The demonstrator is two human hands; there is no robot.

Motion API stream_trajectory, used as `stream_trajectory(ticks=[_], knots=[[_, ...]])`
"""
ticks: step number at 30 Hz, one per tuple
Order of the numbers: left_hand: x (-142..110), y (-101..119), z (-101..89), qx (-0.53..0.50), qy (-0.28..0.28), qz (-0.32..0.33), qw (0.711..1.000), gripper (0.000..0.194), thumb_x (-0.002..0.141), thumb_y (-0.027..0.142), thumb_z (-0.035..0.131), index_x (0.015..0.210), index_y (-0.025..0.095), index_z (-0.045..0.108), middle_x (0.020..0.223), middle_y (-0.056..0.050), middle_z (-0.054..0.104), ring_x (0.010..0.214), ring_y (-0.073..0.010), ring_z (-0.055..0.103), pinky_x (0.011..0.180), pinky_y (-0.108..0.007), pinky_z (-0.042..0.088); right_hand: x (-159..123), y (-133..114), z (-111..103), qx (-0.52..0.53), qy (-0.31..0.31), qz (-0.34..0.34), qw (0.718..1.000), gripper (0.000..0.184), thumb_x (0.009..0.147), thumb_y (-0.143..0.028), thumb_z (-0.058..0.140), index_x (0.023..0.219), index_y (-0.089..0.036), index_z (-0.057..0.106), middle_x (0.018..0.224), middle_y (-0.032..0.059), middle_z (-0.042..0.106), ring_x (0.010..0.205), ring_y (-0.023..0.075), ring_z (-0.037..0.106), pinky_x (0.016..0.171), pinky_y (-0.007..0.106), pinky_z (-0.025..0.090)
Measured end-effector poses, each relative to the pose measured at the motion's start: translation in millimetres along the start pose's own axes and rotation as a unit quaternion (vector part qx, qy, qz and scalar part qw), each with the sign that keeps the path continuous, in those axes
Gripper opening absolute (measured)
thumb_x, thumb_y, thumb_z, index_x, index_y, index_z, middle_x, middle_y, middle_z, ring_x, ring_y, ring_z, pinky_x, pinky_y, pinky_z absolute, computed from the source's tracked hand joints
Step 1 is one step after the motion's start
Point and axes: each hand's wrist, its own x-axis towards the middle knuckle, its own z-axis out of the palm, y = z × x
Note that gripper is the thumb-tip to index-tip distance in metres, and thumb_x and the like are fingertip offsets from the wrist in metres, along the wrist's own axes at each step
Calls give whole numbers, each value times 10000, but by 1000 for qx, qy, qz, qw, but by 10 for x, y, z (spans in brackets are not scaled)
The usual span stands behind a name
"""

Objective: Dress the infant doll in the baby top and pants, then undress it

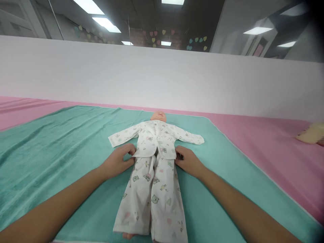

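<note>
A baby doll (159,116) lies on its back on a teal towel (63,141), head away from me. It wears a white printed jacket (155,138) and matching white trousers (152,195). My left hand (117,161) is at the doll's waist on the left, fingers curled and pinching the jacket's lower hem. On the other side, my right hand (188,161) rests at the waist, its fingers curled against the hem and waistband. A bare foot (128,235) peeks from the left trouser leg.
The towel lies on a pink sheet (265,145) that spreads out to the right and far left. A white partition wall (162,77) runs behind. A pale yellow object (312,133) sits at the far right edge.
</note>
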Motion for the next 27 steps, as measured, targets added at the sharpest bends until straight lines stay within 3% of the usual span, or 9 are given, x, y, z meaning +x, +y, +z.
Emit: stream_trajectory(ticks=[6,16,20,27], knots=[[-17,18,-78,-79,-36,-5,996,55,688,154,404,669,196,373,754,25,492,720,-129,446,681,-246,381,-75,-49,-88,38,25,-51,998,178,678,-114,447,590,-193,314,626,-41,381,596,104,358,544,237,268],[2,35,-104,-141,-101,-28,985,78,699,201,435,646,194,378,742,11,496,723,-144,460,693,-264,398,-75,-21,-92,36,-64,-67,995,155,661,-110,419,595,-193,306,649,-37,394,607,103,371,551,226,286],[5,43,-122,-157,-90,-40,983,125,718,252,464,635,193,390,741,5,500,726,-150,463,683,-271,400,-80,-47,-126,32,-71,-67,995,148,678,-123,431,592,-193,334,654,-29,417,615,111,383,560,234,302],[10,71,-149,-203,-43,-54,977,214,756,342,486,628,190,408,695,4,473,675,-148,456,610,-265,382,-96,-53,-179,52,-6,-71,996,245,763,-175,453,572,-193,301,620,-30,379,584,107,346,548,245,278]])
